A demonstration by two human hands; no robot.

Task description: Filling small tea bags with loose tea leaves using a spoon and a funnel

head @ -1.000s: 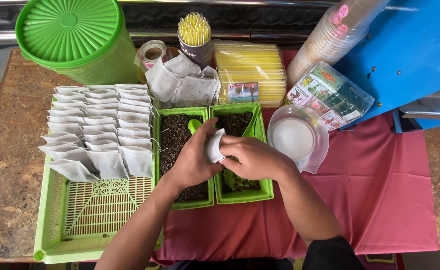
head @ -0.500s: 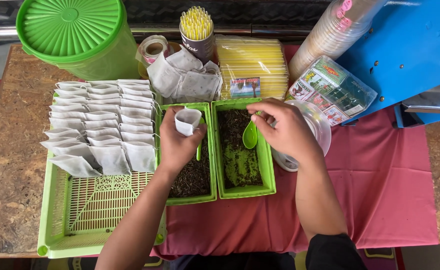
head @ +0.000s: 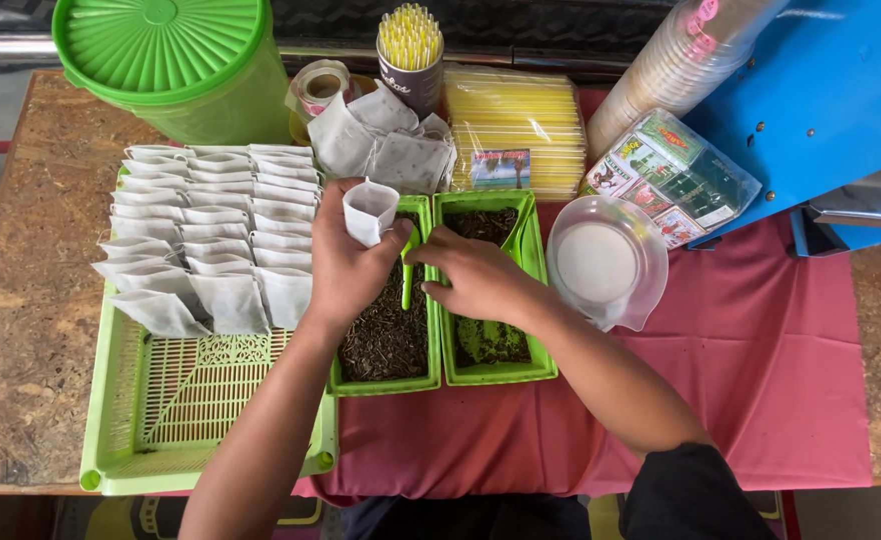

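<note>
Right hand [head: 471, 275] moved back from the right-hand tray to the left tray [head: 386, 345] of dark leaf — closed on the green scoop [head: 407, 280], tip down in the leaf. Left hand [head: 346, 265] closed round one open white pouch [head: 371, 210], held above that tray. Another scoopful likely being drawn. Counted: two green trays, one scoop, one pouch in hand — filled pouches [head: 206, 235] in three columns on the basket [head: 201, 410], too overlapped to count.

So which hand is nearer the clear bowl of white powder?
Right. The right hand is over the two green trays, just left of the bowl; the left hand is farther left, holding a white paper pouch.
</note>
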